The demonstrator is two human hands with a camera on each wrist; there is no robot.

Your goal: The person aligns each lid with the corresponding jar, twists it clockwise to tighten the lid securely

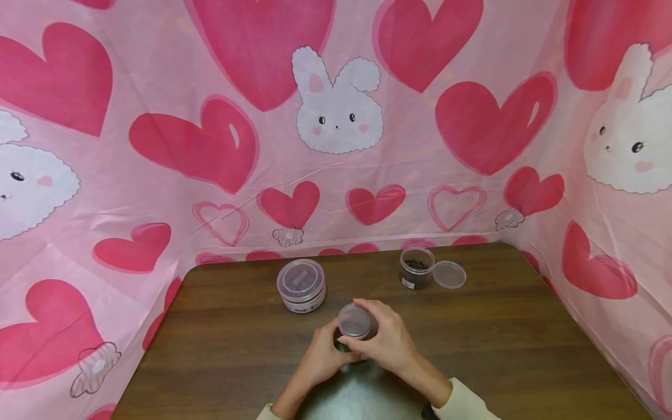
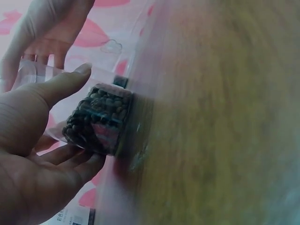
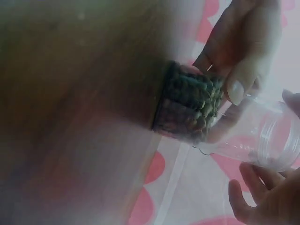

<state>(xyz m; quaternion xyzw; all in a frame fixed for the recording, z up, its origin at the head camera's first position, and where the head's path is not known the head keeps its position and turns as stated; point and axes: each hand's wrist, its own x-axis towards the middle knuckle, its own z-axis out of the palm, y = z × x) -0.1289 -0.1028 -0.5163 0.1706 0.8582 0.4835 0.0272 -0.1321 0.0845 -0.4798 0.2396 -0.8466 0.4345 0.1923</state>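
A clear plastic jar (image 1: 350, 335) stands upright on the table, its lower part filled with dark, pebble-like grains (image 2: 104, 110). My left hand (image 1: 322, 354) grips the jar's lower body, thumb on one side and fingers on the other. At the top, my right hand (image 1: 387, 338) holds the round translucent lid (image 1: 354, 319) between thumb and fingers. The lid sits on the jar's mouth. Seen from the right wrist, the left thumb (image 3: 238, 89) presses the wall beside the grains, while the right fingers (image 3: 255, 187) curve about the lid end.
A wide, lidded jar (image 1: 301, 287) stands left of and behind the hands. Farther back on the right is an uncovered jar (image 1: 415, 277) with dark contents, and a loose clear lid (image 1: 450, 275) lies beside it. Pink heart-and-rabbit cloth (image 1: 336, 169) surrounds the wooden table (image 1: 226, 332).
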